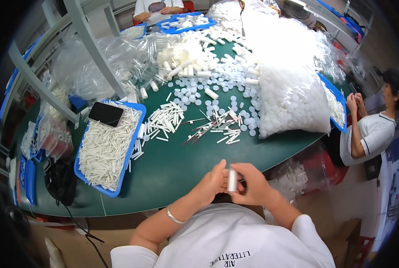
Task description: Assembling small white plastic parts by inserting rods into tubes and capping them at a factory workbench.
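A short white plastic tube (232, 180) stands upright between my hands, just off the table's near edge and above my lap. My right hand (253, 183) has closed on it, with fingers at its top and lower end. From the other side my left hand (212, 182) meets the tube with curled fingers, its thumb pointing up; part of its grip is hidden. Beyond my hands lie thin white and dark red sticks (213, 125) in a loose heap. To their left is a pile of short white rods (166, 118). Behind them are scattered translucent round caps (188, 94).
A blue tray (142, 118) full of white rods stands at left, with a black phone (106, 114) on it. A big clear bag of white caps (293, 102) sits at right. White tubes (186, 58) heap behind. Grey frame posts (94, 49) rise at left. Co-workers (369, 129) sit around.
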A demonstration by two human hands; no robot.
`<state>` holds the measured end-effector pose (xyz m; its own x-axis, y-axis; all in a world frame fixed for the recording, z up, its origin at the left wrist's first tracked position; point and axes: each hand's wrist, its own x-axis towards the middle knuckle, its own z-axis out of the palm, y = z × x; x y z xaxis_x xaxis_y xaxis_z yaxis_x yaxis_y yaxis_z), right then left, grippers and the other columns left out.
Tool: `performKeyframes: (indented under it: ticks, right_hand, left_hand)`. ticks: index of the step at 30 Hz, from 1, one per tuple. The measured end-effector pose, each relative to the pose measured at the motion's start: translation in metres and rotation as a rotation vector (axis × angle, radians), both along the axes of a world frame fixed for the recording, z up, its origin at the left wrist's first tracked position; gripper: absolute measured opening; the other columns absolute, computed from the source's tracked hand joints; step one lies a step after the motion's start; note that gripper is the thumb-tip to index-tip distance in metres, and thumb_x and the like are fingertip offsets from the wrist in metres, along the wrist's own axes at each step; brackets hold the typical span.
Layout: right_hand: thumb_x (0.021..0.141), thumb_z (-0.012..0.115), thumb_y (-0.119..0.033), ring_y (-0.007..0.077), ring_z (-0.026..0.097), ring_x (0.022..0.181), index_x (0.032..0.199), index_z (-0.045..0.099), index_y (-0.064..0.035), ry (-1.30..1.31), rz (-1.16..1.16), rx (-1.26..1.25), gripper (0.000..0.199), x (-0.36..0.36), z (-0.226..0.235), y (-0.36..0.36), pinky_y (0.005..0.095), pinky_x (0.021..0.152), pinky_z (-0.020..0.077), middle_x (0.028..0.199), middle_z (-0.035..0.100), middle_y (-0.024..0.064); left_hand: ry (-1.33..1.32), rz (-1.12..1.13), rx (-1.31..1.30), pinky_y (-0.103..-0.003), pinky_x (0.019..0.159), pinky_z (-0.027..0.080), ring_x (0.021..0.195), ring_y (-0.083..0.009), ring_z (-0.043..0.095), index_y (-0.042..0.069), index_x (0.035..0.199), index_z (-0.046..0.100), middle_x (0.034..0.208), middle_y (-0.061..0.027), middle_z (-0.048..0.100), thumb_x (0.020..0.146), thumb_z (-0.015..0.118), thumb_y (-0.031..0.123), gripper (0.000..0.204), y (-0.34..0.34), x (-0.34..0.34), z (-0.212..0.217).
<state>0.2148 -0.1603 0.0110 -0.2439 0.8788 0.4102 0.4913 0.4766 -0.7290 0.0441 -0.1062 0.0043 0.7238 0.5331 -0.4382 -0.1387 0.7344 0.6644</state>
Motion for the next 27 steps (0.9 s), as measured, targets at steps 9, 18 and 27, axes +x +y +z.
performKeyframes:
  ticks: [9,18,27]
  right_hand:
    - [0.065,0.075,-0.013,0.022,0.061,0.078,0.108,0.053,0.0008,-0.023,-0.77,-0.564,0.05,0.128,-0.153,-0.159,0.034,0.073,0.0504,0.086,0.061,0.011]
    - [0.077,0.073,-0.019,0.0263,0.065,0.078,0.103,0.064,0.0009,-0.18,-0.644,-0.563,0.034,0.157,-0.163,-0.152,0.0329,0.07,0.0518,0.089,0.066,0.0138]
    - [0.081,0.066,-0.002,0.0283,0.062,0.073,0.087,0.066,-0.0004,-0.051,-0.059,0.186,0.006,0.002,0.008,0.099,0.0344,0.064,0.0496,0.084,0.063,0.0128]
  left_hand:
    - [1.094,0.507,1.5,-0.039,0.073,0.048,0.086,-0.0298,0.059,0.007,0.096,0.064,0.091,-0.0114,0.059,0.086,0.059,0.01,0.012,0.093,-0.083,-0.013]
    - [1.23,0.42,1.884,-0.038,0.069,0.045,0.08,-0.0269,0.054,0.008,0.08,0.067,0.08,-0.0087,0.053,0.074,0.073,0.018,0.012,0.137,-0.095,-0.04]
    - [1.436,0.241,1.936,-0.038,0.068,0.047,0.081,-0.0271,0.057,0.003,0.077,0.057,0.082,-0.0114,0.053,0.072,0.057,0.002,0.005,0.154,-0.08,-0.047]
